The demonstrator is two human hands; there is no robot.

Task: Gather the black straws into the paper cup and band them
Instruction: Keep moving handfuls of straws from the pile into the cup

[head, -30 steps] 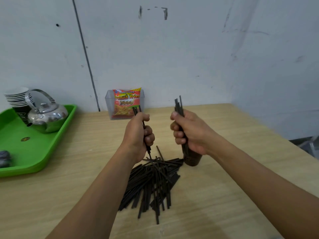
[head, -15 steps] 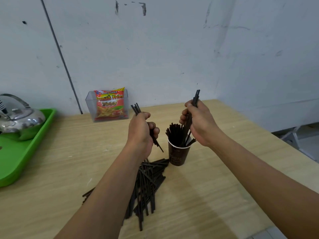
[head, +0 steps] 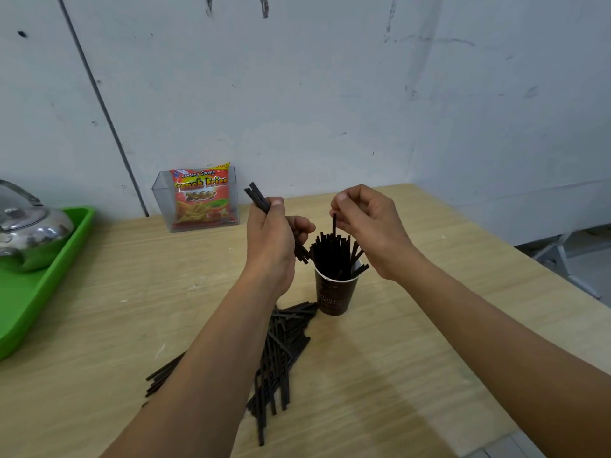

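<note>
One green plastic tray point(head: 43, 292) sits far left on the pale wooden table point(head: 132, 309), bearing a shiny metal kettle point(head: 31, 233); a clear plastic box point(head: 161, 206) holding a red snack packet point(head: 201, 200) stands by the wall. My left hand point(head: 271, 236) grips a few thin black straws point(head: 257, 197) above the loose heap of straws point(head: 281, 352) on the table. Just right, the brown paper cup point(head: 335, 295) stands upright, packed with straws. My right hand point(head: 367, 226) hovers over it, fingers curled at one raised straw point(head: 334, 224); whether they pinch it I cannot tell.
</note>
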